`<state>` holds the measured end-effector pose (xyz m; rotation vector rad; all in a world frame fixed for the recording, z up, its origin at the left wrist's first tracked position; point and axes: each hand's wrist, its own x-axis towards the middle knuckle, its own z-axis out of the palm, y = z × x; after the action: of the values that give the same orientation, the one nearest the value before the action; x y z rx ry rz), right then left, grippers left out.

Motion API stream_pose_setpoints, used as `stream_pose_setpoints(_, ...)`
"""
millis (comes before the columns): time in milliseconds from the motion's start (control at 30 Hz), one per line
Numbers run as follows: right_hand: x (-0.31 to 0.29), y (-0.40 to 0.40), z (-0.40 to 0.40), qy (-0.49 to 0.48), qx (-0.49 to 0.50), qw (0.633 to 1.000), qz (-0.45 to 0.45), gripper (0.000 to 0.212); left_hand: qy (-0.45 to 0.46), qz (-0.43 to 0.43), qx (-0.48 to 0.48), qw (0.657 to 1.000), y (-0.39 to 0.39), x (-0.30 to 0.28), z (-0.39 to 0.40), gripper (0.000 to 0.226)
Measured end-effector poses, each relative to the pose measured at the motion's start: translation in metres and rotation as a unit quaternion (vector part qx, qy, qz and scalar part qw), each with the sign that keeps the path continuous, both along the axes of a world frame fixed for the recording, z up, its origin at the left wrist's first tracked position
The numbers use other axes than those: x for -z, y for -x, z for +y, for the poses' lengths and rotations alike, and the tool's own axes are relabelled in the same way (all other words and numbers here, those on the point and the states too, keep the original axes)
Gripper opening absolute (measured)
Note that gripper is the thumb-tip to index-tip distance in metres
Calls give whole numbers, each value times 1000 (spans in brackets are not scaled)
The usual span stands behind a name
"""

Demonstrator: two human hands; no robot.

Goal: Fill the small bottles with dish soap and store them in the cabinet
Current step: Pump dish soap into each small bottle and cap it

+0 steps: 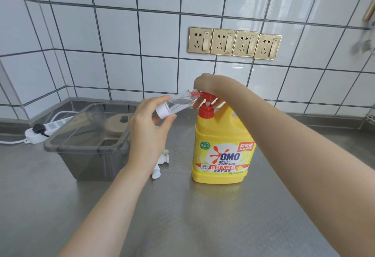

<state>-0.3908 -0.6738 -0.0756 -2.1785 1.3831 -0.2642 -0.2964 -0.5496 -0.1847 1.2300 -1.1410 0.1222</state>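
Left hand (148,126) grips the small clear bottle (178,103) near its white base — thumb and fingers curled round it. Bottle is held off the counter, tipped nearly horizontal: long axis runs lower-left to upper-right, white base toward the person, open mouth pointing at the red pump nozzle (195,94) of the yellow dish soap jug (222,145). Mouth and nozzle tip look touching or slightly overlapped; can't tell if the spout is actually inside the neck.

Right hand (207,89) sits on top of the pump head, fingers curled down over it, a couple showing below the red cap. Whether it's pressing, can't tell.

Key relation: bottle mouth is directly left of the spout, in line with it. My read — a pump stroke only lands if that line holds; the low tilt risks soap running back out.

Some clear liquid or reflections inside the bottle, unclear which.

Loose white bottle parts (160,163) lie on the steel counter (182,216), between the jug and the grey bin (87,145).
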Motion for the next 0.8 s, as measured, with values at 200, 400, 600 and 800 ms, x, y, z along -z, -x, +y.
stream_pose_setpoints(200,-20,-4,4,26,3,999,-23,20,2,-18,-14,1000,0,-11,1,38)
stream_pose_setpoints(400,-17,-4,7,53,5,998,-29,18,5,-14,-17,1000,0,-10,1,39)
stream_pose_setpoints(600,-11,-5,8,43,22,999,-14,21,4,-10,-17,1000,-1,-6,-2,38)
stream_pose_setpoints(800,-4,0,11,109,-33,988,101,35,0,3,1,1000,-2,3,-2,39)
